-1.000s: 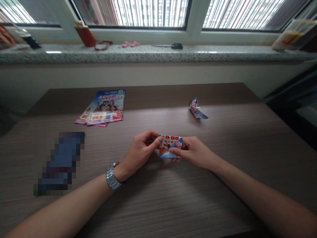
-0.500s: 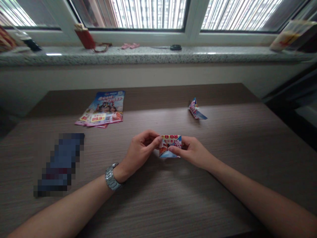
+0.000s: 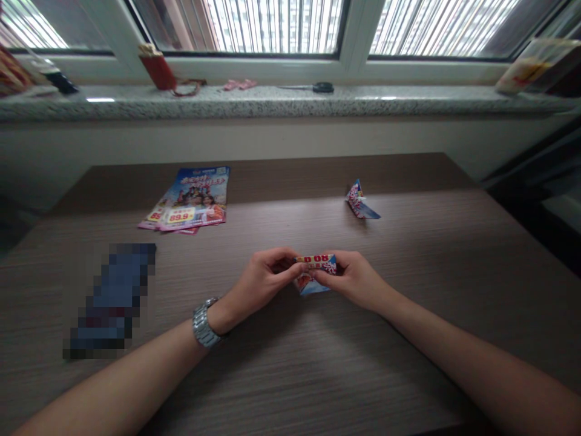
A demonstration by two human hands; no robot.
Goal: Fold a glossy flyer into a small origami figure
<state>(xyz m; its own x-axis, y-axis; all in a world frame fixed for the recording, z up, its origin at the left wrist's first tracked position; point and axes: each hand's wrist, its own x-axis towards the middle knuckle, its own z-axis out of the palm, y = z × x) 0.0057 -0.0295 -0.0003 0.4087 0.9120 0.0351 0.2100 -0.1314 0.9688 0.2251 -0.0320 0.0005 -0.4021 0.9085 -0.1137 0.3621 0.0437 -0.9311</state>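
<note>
A small folded piece of printed paper [image 3: 315,284], with red figures on yellow along its top and blue below, is held between both hands just above the brown table [image 3: 254,387]. My left hand [image 3: 267,275] pinches its left side, the thumb lying across the front. From the right, my right hand [image 3: 356,278] grips the other side, its thumb also on the front and close to the left thumb. The fingers behind the paper are mostly hidden. Beyond my right hand stands a folded paper shape [image 3: 359,203] with the same kind of print.
Several printed flyers [image 3: 195,200] lie stacked at the back left. A pixelated dark blue object [image 3: 111,300] lies at the left. On the stone windowsill [image 3: 272,108] are a red container [image 3: 158,69], pink items [image 3: 239,85] and a dark-handled tool [image 3: 322,88].
The paper has tilted and moved slightly down and right, and looks shorter in height. My left hand has shifted right, bringing its thumb near the right thumb.
</note>
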